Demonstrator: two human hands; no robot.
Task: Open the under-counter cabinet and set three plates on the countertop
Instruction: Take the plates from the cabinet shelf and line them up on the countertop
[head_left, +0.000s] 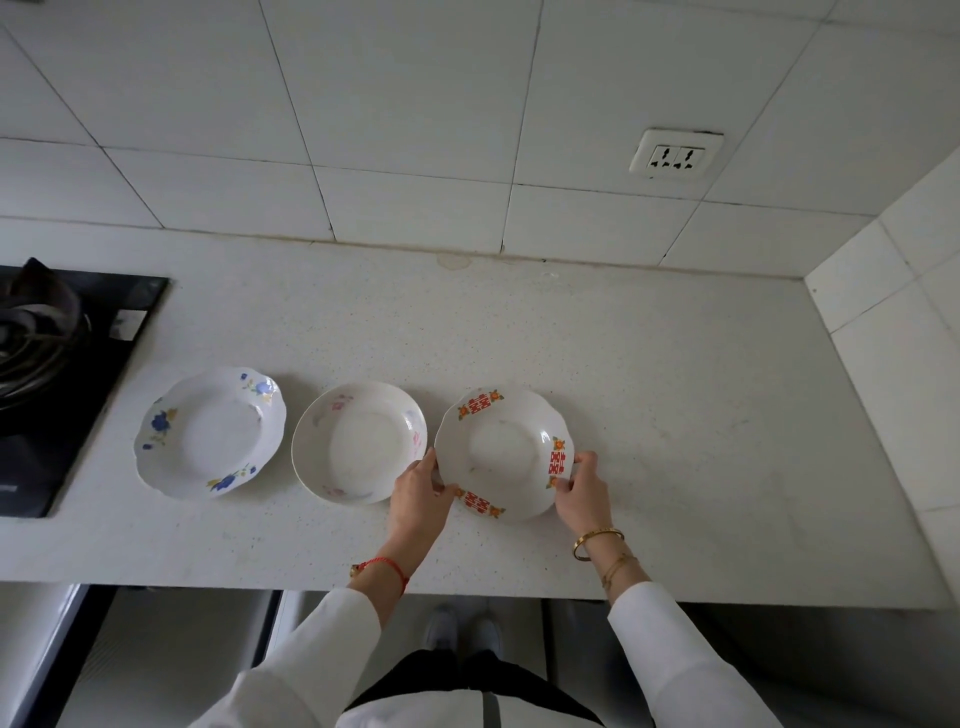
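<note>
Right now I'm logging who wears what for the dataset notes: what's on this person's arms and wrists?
Both arms are in long white sleeves. The left wrist carries a thin red string bracelet with a small charm. The right wrist carries a plain gold bangle and, just behind it, a finer gold chain bracelet. No rings are visible.
</note>
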